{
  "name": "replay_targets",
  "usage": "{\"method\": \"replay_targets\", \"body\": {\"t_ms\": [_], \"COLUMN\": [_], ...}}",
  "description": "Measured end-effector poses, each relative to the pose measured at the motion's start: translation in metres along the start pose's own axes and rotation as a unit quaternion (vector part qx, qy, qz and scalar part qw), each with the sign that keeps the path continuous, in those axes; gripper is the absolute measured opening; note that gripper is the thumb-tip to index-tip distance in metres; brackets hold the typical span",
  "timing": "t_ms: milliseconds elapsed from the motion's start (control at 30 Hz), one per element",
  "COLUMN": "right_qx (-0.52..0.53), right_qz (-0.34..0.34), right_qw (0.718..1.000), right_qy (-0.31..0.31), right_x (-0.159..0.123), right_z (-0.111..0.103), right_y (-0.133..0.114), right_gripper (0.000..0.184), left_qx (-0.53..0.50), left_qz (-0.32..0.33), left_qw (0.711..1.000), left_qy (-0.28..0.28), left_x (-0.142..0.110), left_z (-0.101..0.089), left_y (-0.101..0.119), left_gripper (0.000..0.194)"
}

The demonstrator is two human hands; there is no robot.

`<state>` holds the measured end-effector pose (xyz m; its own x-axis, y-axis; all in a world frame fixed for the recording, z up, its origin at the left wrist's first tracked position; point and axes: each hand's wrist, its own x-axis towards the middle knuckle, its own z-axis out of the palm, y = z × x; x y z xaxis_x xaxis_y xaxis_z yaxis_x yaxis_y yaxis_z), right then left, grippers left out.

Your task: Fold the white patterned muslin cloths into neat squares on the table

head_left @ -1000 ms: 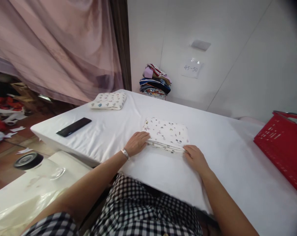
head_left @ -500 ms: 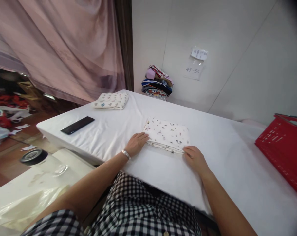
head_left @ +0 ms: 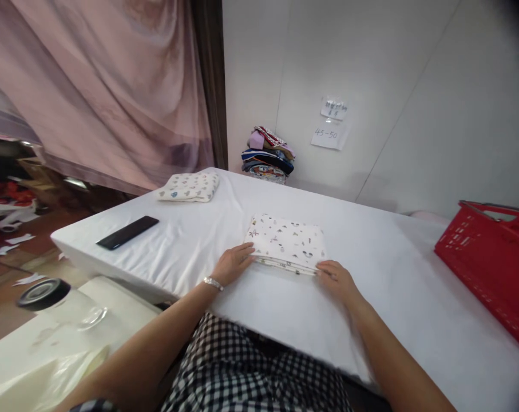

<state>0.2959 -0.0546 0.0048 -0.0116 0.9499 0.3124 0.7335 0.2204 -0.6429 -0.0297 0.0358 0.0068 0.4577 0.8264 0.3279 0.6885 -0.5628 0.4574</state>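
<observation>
A folded white cloth (head_left: pixel 287 240) with small printed figures lies on the white-covered table (head_left: pixel 190 240) before me. Its layered near edge faces my body. At the near left corner, my left hand (head_left: pixel 233 263) holds the cloth, fingers on top and a silver bracelet at the wrist. My right hand (head_left: pixel 337 279) has its fingers bent around the near right corner. The undersides of both hands are hidden. Farther back on the left is a second folded printed cloth (head_left: pixel 189 187), untouched by either hand.
A black phone (head_left: pixel 128 232) lies toward the table's left edge. A red plastic basket (head_left: pixel 491 263) stands at the right. Stacked fabrics (head_left: pixel 268 157) sit by the wall. A clear jar with a black lid (head_left: pixel 44 293) and a plastic bag (head_left: pixel 48 377) occupy the lower left surface.
The camera view has shifted slightly, so everything appears lower and a bit left. Both hands keep their places at the cloth's near corners, and the cloth looks unchanged.
</observation>
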Motion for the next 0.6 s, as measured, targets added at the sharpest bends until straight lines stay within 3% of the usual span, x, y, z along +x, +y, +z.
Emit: {"method": "replay_targets", "body": {"t_ms": [133,200,267,367,467,600], "right_qx": [-0.009,-0.044,-0.056,-0.082,-0.11,0.006], "right_qz": [0.118,0.194,0.243,0.245,0.226,0.192], "right_qw": [0.989,0.978,0.968,0.966,0.968,0.981], "right_qy": [0.085,0.071,0.017,-0.021,-0.004,0.036], "right_x": [0.014,0.024,0.034,0.046,0.051,0.047], "right_z": [-0.004,-0.005,-0.003,0.002,0.009,0.014], "right_y": [0.014,0.022,0.024,0.022,0.02,0.024], "right_gripper": [0.035,0.044,0.056,0.064,0.063,0.058], "left_qx": [-0.088,-0.086,-0.059,-0.025,-0.02,-0.016], "left_qz": [-0.139,-0.196,-0.236,-0.265,-0.282,-0.289], "left_qw": [0.986,0.976,0.969,0.963,0.959,0.957], "left_qy": [0.022,0.032,0.044,0.05,0.013,-0.024], "left_x": [0.014,0.024,0.032,0.038,0.041,0.044], "left_z": [-0.001,-0.001,0.0,0.002,0.005,0.003], "left_y": [0.004,0.005,0.005,0.003,-0.001,-0.005], "left_gripper": [0.034,0.029,0.025,0.038,0.049,0.05]}}
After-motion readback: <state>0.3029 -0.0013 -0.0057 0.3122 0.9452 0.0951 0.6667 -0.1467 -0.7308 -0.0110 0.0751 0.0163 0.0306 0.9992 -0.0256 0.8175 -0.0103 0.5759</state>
